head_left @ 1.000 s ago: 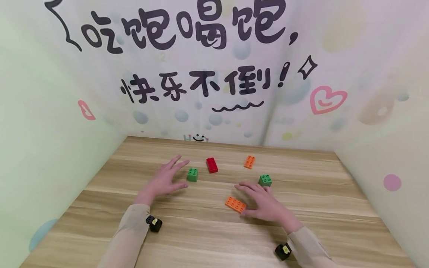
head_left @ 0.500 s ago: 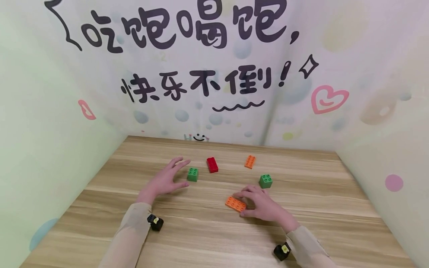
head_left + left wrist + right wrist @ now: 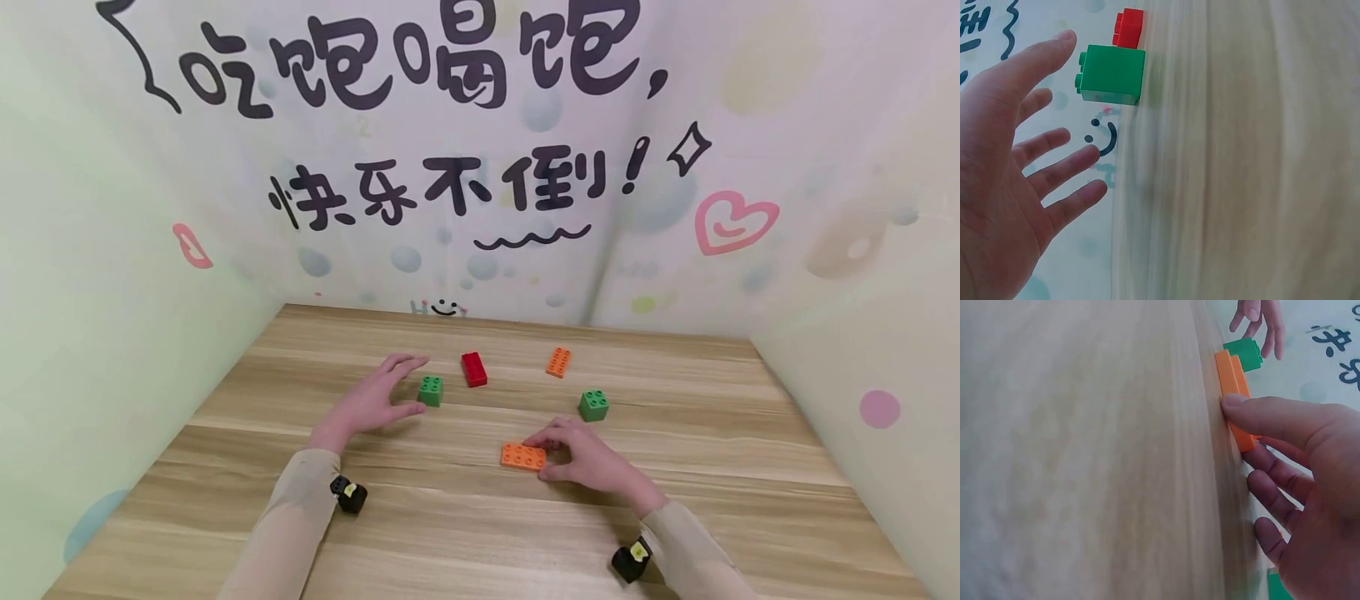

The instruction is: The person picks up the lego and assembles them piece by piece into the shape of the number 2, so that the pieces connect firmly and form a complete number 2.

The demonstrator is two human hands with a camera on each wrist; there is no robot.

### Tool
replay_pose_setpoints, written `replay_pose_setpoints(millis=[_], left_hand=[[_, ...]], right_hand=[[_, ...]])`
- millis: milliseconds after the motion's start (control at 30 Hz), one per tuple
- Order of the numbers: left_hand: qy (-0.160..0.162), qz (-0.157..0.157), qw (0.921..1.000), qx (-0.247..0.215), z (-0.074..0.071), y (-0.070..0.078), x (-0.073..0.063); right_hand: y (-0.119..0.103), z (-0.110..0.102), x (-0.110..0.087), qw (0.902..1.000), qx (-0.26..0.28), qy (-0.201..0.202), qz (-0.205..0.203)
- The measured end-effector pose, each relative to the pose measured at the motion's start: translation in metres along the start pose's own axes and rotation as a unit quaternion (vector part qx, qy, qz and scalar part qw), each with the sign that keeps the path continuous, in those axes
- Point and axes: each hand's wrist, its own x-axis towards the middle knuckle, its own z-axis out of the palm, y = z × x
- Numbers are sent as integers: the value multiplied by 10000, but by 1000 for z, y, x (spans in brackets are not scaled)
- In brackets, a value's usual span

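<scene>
Near the middle of the table lies an orange eight-stud toy building brick (image 3: 522,457). My right hand (image 3: 588,457) pinches its right end, with the thumb on the near side and a fingertip on the far side. The right wrist view shows the thumb pressed along the flat side of this brick (image 3: 1233,372). My left hand (image 3: 371,404) is held open beside a green four-stud brick (image 3: 431,392). In the left wrist view its fingers are spread, and the green brick (image 3: 1113,72) stands beyond the thumb tip.
A red brick (image 3: 474,370) lies behind the left green one. Farther back is a second orange brick (image 3: 558,362), and another green brick (image 3: 594,406) stands beyond my right hand. A printed wall (image 3: 450,275) closes off the table's (image 3: 450,533) far edge.
My right hand has closed its thumb and fingers on the near orange brick and turned it so that it lies more level across the view. The left hand has shifted slightly toward the green brick.
</scene>
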Motion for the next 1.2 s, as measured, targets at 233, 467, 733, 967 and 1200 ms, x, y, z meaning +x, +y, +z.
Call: replay_pose_setpoints(millis=[233,467,733,967,1200], left_hand=[[-86,-5,9999,65,1,1,3],[-189,-136,9997,-42,3,-1,7],[-232,-144,9986,-443,4,-1,10],[-202,-94,9969,-750,7,-2,12],[-261,-180,9938,-1063,9,-4,13]], right_hand=[[10,0,3,9984,553,25,-135],[14,1,4,9952,921,-39,-329],[12,-1,2,9931,1128,-190,-238],[12,-5,2,9895,1342,-472,257],[15,-4,5,9893,1369,-472,167]])
